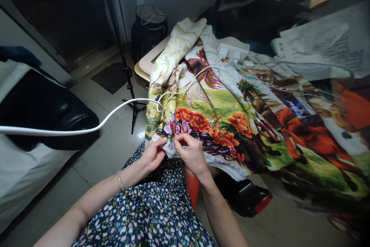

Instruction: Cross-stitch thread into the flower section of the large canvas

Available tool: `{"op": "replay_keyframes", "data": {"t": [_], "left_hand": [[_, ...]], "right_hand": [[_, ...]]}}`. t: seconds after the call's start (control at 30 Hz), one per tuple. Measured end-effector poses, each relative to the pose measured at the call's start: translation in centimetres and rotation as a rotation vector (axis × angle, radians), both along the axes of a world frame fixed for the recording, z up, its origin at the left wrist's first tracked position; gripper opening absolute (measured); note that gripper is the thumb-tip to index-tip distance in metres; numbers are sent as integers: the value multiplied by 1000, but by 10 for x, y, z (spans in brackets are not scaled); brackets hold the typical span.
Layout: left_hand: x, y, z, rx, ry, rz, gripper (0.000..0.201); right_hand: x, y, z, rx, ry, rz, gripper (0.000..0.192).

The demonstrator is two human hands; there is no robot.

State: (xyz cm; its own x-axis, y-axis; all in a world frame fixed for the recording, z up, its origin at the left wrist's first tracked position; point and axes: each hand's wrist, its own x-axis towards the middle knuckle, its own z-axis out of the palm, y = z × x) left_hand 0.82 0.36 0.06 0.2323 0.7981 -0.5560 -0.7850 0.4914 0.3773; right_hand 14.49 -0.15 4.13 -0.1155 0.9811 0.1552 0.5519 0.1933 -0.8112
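Note:
A large embroidered cloth (204, 96) with horses and orange flowers drapes over the table and down toward my lap. My left hand (153, 155) pinches its white lower edge between thumb and fingers. Close beside it on the right, my right hand (191, 153) has thumb and forefinger pressed together at the cloth's surface, near the pink stitched flowers. Whatever those fingertips hold is too small to make out. A white cable (110, 115) crosses in front of the cloth and loops just above my hands.
A pale tabletop (147, 66) shows at the cloth's left, beside a black tripod stand (127, 73). White plugs (231, 52) and a printed white bag (320, 42) lie at the back right. A black stool (148, 27) stands behind; a black object with red (245, 197) sits below.

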Motion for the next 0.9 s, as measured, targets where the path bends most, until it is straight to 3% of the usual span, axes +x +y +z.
{"op": "replay_keyframes", "data": {"t": [0.43,0.9], "left_hand": [[0,1,0,18,-24,-3,22],[-1,0,-2,-7,-14,-25,23]], "right_hand": [[9,9,-11,-44,97,43,17],[-4,6,-6,39,-25,46,15]]}}
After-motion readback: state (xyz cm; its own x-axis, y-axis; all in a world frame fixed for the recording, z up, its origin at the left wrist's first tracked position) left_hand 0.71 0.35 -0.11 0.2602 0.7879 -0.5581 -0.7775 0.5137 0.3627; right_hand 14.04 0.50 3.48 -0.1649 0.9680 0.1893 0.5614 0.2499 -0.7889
